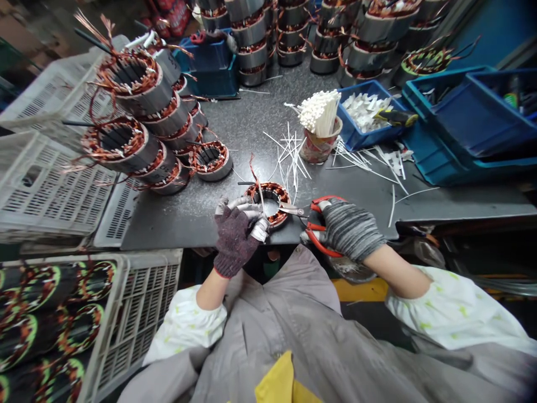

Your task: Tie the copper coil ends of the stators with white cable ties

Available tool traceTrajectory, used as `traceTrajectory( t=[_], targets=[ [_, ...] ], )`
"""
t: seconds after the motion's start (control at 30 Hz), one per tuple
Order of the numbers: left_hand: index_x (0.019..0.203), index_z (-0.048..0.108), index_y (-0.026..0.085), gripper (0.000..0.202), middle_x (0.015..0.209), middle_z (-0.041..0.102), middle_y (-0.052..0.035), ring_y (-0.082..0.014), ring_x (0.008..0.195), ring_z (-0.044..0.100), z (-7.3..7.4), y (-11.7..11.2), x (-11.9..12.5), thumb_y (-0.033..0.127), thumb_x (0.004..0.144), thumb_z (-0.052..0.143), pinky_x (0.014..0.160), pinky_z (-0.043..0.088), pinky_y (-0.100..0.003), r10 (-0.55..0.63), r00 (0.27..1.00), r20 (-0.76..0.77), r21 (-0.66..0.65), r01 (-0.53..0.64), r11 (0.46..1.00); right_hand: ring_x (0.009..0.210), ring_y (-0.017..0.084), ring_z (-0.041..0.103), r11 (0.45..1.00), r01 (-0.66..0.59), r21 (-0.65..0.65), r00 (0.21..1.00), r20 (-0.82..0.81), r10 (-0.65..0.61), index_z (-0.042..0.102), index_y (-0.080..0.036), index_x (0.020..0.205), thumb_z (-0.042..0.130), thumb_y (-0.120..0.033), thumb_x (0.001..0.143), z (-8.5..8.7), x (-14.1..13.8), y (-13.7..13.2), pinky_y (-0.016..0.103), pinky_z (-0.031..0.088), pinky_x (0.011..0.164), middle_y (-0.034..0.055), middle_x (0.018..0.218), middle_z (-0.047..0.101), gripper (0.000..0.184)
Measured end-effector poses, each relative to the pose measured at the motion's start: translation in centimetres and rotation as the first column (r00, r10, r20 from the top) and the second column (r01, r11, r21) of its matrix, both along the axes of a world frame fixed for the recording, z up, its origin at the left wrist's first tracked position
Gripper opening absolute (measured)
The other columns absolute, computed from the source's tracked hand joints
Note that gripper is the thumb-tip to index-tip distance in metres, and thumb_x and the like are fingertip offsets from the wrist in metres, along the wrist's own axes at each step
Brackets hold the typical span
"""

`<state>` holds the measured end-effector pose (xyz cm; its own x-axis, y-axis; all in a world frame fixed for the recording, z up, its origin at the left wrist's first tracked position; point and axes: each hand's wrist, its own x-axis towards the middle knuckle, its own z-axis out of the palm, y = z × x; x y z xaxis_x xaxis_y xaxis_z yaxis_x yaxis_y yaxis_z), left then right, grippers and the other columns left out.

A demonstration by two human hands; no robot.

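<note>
A motor stator [282, 193] with a copper winding ring lies near the table's front edge. My left hand [237, 235], in a dark purple glove with white-wrapped fingertips, is closed at the stator's left rim. A white cable tie [260, 197] rises from between its fingers; the fingers hide where it meets the winding. My right hand [352, 228], in a grey striped glove, grips red-handled scissors [295, 211]. Their metal blades point left and reach over the stator's right rim. Copper leads and a black sleeve stick out at the stator's back left.
Stacked stators [145, 148] stand on the left, with more along the back. A cup [321, 146] full of cable ties stands beyond the work, loose ties around it. Blue bins [453, 162] occupy the right. A plastic crate [138, 319] of stators sits lower left.
</note>
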<state>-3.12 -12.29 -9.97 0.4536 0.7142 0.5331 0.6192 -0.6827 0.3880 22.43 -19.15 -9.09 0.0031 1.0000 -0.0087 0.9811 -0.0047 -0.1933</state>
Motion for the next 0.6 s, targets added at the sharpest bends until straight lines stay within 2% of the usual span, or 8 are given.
traceTrajectory(
  t=[0.13,0.2,0.27,0.33,0.43,0.53,0.6],
  targets=[
    [0.089,0.066,0.025,0.012,0.103,0.077,-0.0033,-0.0252,0.122,0.065,0.0,-0.1,0.0,0.034,0.092,0.058,0.122,0.027,-0.054,-0.003,1.000,-0.008,0.002,0.003,1.000,0.077,0.031,0.072,0.991,0.063,-0.120,0.998,0.006,-0.062,0.072,-0.019,0.109,0.064,-0.058,0.085,0.3,0.7,-0.3,0.038,0.053,0.063,0.0145,0.094,0.077,0.046],
    [0.091,0.066,0.025,0.011,0.104,0.077,-0.0034,-0.0254,0.122,0.065,0.0,-0.1,0.0,0.033,0.092,0.058,0.121,0.028,-0.055,-0.014,1.000,-0.006,0.009,0.014,1.000,0.081,0.032,0.073,0.989,0.122,-0.080,0.992,-0.012,-0.123,0.072,-0.018,0.110,0.065,-0.061,0.085,0.0,0.8,0.0,0.039,0.054,0.066,0.0161,0.096,0.077,0.051],
    [0.091,0.066,0.025,0.011,0.104,0.077,-0.0036,-0.0257,0.122,0.065,0.0,-0.1,0.0,0.033,0.092,0.058,0.121,0.028,-0.055,-0.016,1.000,-0.012,0.012,0.017,1.000,0.091,0.035,0.073,0.988,0.151,-0.017,0.988,-0.012,-0.151,0.069,-0.013,0.121,0.068,-0.064,0.081,-0.3,0.6,0.8,0.041,0.056,0.074,0.0200,0.107,0.076,0.064],
    [0.091,0.066,0.025,0.011,0.104,0.077,-0.0038,-0.0259,0.121,0.065,0.0,-0.1,0.0,0.033,0.093,0.058,0.120,0.030,-0.055,-0.018,1.000,-0.016,0.025,0.018,1.000,0.096,0.036,0.072,0.989,0.145,-0.015,0.989,0.003,-0.145,0.066,-0.011,0.126,0.071,-0.063,0.079,-0.3,0.2,1.9,0.042,0.056,0.078,0.0210,0.113,0.074,0.070],
    [0.091,0.066,0.025,0.011,0.101,0.077,-0.0038,-0.0255,0.117,0.066,0.0,0.0,0.0,0.033,0.093,0.059,0.118,0.032,-0.055,-0.035,0.999,0.012,0.074,0.034,0.997,0.091,0.033,0.073,0.988,0.118,-0.101,0.993,0.014,-0.117,0.068,-0.014,0.121,0.063,-0.059,0.088,0.1,-0.3,3.0,0.040,0.055,0.075,0.0191,0.107,0.076,0.057],
    [0.092,0.066,0.023,0.013,0.100,0.076,-0.0039,-0.0247,0.115,0.066,-0.1,0.0,-0.1,0.033,0.096,0.058,0.116,0.036,-0.053,-0.044,0.998,0.034,0.085,0.041,0.995,0.087,0.033,0.073,0.979,0.122,-0.161,0.992,0.030,-0.119,0.069,-0.015,0.112,0.054,-0.060,0.094,0.9,0.1,2.5,0.040,0.054,0.071,0.0185,0.101,0.076,0.050],
    [0.095,0.068,0.023,0.019,0.104,0.076,-0.0049,-0.0233,0.116,0.066,-0.1,-0.1,-0.2,0.032,0.099,0.051,0.113,0.040,-0.049,-0.035,0.998,0.047,0.044,0.033,0.998,0.088,0.034,0.073,0.988,0.086,-0.130,0.996,0.028,-0.083,0.070,-0.016,0.113,0.059,-0.061,0.089,1.4,0.4,1.5,0.042,0.055,0.073,0.0175,0.101,0.076,0.051]
  ],
)
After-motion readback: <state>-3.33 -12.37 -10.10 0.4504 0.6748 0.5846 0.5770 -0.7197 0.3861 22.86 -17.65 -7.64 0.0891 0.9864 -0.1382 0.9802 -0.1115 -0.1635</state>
